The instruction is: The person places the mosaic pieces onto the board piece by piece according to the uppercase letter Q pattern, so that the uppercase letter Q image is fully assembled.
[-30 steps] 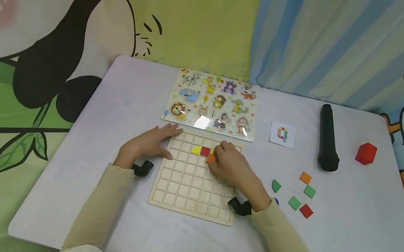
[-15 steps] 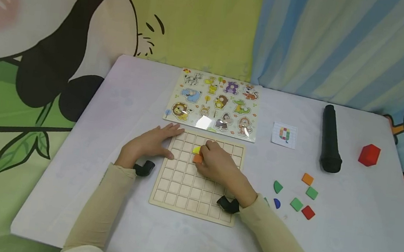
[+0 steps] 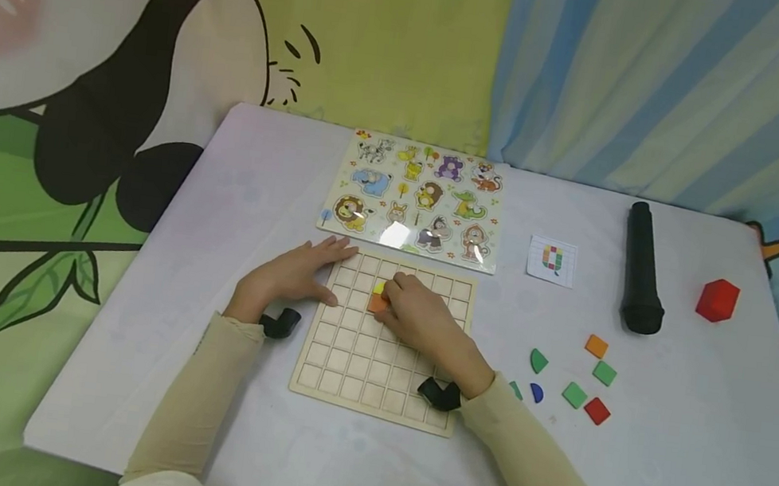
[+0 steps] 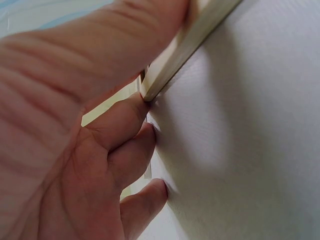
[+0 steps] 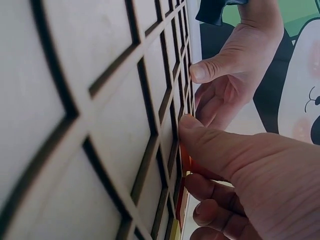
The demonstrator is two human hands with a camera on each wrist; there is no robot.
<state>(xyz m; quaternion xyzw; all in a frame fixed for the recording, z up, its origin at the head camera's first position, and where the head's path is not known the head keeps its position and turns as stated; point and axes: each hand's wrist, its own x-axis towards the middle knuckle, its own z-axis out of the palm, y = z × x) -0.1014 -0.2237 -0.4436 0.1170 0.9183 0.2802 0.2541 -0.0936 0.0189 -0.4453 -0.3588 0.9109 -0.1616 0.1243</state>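
A wooden grid board [image 3: 358, 367] lies on the table in front of me. My left hand [image 3: 290, 278] rests at its upper left edge with the fingers spread, thumb on the rim and the other fingertips along the corner. Over the board's upper part, my right hand [image 3: 422, 316] pinches an orange square tile [image 3: 377, 304] between thumb and fingers, right at a cell just below a yellow quarter-round tile [image 3: 378, 288]. In the right wrist view the thumb presses on the orange tile [image 5: 186, 158]. The red tile beside the yellow one is covered by my hand in the head view.
Loose green, orange, red and blue tiles lie to the right, among them a red square [image 3: 597, 411]. Behind the board is an animal puzzle [image 3: 415, 190]. A pattern card [image 3: 552, 261], a black microphone [image 3: 643, 272] and a red block [image 3: 718, 300] stand farther right.
My right hand has moved left across the board with the orange tile, from beside the red tile to below the yellow one. My left hand has stayed at the board's edge.
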